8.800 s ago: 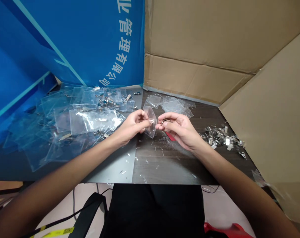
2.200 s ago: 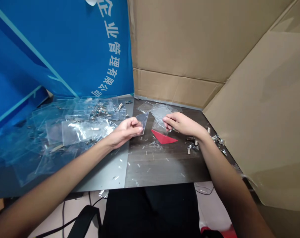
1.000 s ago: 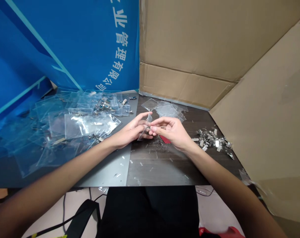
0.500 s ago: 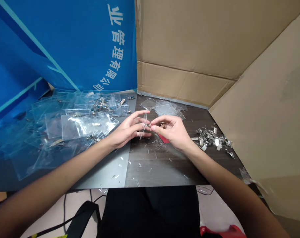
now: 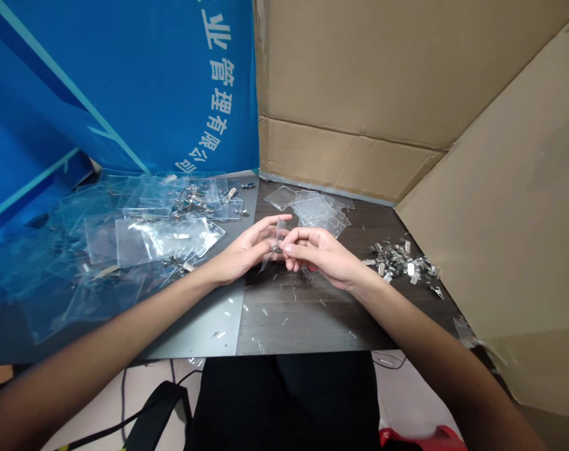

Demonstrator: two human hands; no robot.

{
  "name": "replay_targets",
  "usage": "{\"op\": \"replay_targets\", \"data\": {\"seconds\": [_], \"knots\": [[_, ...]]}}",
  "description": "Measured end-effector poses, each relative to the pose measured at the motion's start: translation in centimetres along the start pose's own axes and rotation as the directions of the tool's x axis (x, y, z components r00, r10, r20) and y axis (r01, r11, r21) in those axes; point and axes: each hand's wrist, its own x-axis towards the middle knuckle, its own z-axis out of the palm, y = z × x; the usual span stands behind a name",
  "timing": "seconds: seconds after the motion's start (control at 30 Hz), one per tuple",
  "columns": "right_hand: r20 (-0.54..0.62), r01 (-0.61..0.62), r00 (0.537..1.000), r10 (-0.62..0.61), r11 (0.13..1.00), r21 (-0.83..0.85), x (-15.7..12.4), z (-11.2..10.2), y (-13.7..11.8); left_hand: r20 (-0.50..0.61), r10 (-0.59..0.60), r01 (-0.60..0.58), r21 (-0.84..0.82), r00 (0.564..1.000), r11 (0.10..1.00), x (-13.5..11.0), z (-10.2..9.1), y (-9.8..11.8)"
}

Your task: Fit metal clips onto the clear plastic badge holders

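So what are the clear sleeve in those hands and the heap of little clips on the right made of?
The clear sleeve looks like thin, flexible plastic, probably vinyl: it is glossy and see-through, with bright glare. The heap of small clips looks like polished or plated metal, going by its silvery glints, though the exact metal can't be told.

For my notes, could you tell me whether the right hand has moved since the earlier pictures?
Yes: the right hand has moved left, nearer the seam between the grey and dark tabletop panels.
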Motion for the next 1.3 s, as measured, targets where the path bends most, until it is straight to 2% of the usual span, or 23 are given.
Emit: {"op": "replay_targets", "data": {"seconds": [0.1, 0.17, 0.23, 0.33, 0.53, 0.7, 0.9, 1.17, 1.3], "knots": [[0.096, -0.065, 0.994, 0.054, 0.992, 0.112, 0.0, 0.4, -0.1, 0.006, 0.062, -0.062, 0.157, 0.998, 0.986, -0.1, 0.1, 0.3], [0.142, -0.096, 0.987, 0.071, 0.978, 0.184, 0.0, 0.5, -0.1, 0.001, 0.107, -0.105, 0.204, 0.994, 0.973, -0.1, 0.1, 0.5], [0.146, -0.105, 0.987, 0.073, 0.969, 0.225, -0.1, 0.6, -0.1, -0.014, 0.142, -0.136, 0.207, 0.990, 0.969, -0.2, 0.1, 0.5], [0.091, -0.059, 0.995, 0.040, 0.974, 0.218, -0.2, 0.7, 0.0, -0.060, 0.196, -0.179, 0.214, 0.979, 0.960, -0.2, 0.0, 0.2], [-0.077, 0.102, 0.992, -0.096, 0.991, 0.082, -0.2, 0.6, -0.4, -0.139, 0.228, -0.210, 0.131, 0.964, 0.969, 0.3, -0.6, -0.4], [-0.235, 0.261, 0.926, -0.297, 0.950, -0.170, -0.1, 0.7, -0.5, -0.182, 0.112, -0.122, -0.046, 0.977, 0.991, 0.1, -0.3, 0.3], [-0.248, 0.271, 0.914, -0.320, 0.938, -0.215, -0.4, 1.2, -0.5, -0.136, 0.108, -0.126, -0.131, 0.985, 0.983, -0.1, 0.0, 0.7], [-0.262, 0.241, 0.905, -0.335, 0.911, -0.334, -0.2, 1.1, 0.2, -0.116, 0.117, -0.130, -0.111, 0.986, 0.985, -0.2, -0.1, 0.5], [-0.268, 0.254, 0.896, -0.353, 0.905, -0.342, -0.1, 1.1, 0.3, -0.112, 0.131, -0.140, -0.077, 0.985, 0.987, 0.0, -0.3, 0.3]]}}
